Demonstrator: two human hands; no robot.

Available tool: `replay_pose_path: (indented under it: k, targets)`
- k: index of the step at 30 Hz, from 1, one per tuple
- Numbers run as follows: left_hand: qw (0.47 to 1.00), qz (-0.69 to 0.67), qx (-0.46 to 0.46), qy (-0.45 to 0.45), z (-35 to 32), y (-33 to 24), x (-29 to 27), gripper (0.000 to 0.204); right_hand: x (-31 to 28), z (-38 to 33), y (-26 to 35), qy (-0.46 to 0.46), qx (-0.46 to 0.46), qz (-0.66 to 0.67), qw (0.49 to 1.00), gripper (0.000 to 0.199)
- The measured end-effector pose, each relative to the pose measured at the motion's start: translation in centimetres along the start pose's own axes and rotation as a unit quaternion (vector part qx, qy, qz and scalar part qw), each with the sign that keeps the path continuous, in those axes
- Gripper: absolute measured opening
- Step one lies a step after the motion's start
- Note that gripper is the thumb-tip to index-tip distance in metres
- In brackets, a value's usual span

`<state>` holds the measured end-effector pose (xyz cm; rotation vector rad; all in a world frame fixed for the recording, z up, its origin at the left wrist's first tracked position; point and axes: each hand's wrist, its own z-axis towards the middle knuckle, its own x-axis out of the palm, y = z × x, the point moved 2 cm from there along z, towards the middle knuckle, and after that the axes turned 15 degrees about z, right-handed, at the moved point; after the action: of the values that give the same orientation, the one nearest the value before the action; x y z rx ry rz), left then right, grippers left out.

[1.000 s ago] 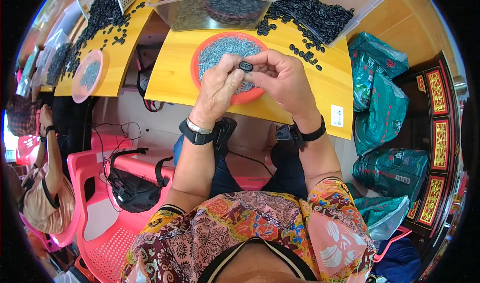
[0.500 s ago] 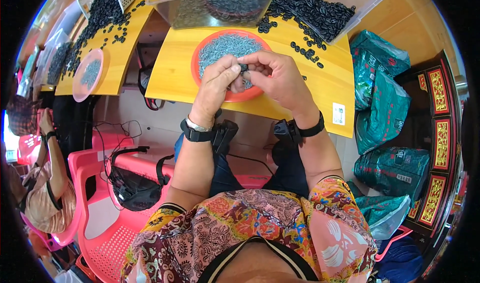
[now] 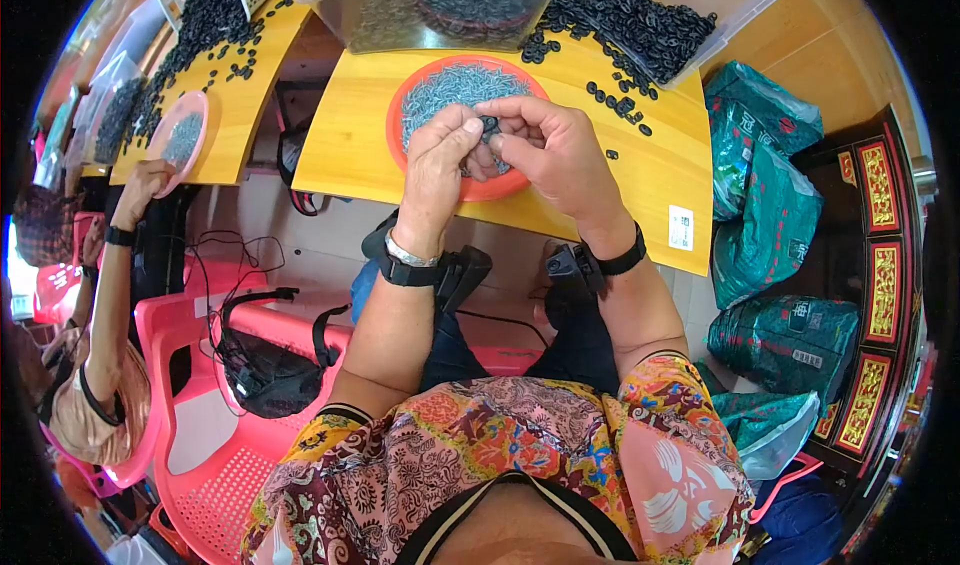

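Observation:
Over a round orange-red tray (image 3: pixel 399 102) heaped with small grey metal screws (image 3: pixel 455 83), my two hands meet. My left hand (image 3: pixel 437 153) is closed, its thumb and fingers pinching a small black oval part (image 3: pixel 489 124). On the same part, from the other side, my right hand (image 3: pixel 556 157) closes with thumb and forefinger. Its remaining fingers curl behind, partly hidden. Whether a screw is in the fingers cannot be made out.
Beyond the tray stands a clear plastic bin (image 3: pixel 430 35) with black parts. More black parts (image 3: pixel 640 25) spill from another clear bin. Green bags (image 3: pixel 765 215) stand at the right. At the left, a co-worker's hand (image 3: pixel 150 177) touches a pink tray (image 3: pixel 200 130).
My fingers have shifted slightly around the black part, the right thumb and forefinger drawing closer. At the left, the co-worker's arm has reached forward to the pink tray.

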<state>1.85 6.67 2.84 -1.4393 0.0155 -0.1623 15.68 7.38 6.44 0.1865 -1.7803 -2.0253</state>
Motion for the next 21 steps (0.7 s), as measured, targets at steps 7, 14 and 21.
replay_pose_path:
  k: [7,14,21]
  targets:
    - [1.0,0.006,-0.02,0.022,0.04,-0.03,-0.06,0.022,0.07,-0.01,0.08,-0.018,0.011,0.012,1.0,0.027]
    - [0.998,0.03,-0.001,0.054,0.12,0.1,-0.64,0.023,0.0,-0.09,-0.03,-0.032,-0.004,-0.027,0.999,0.025]
    - [0.997,0.05,0.002,0.06,0.24,0.35,-0.63,0.023,-0.03,-0.18,0.14,-0.028,-0.01,-0.019,0.999,0.025]
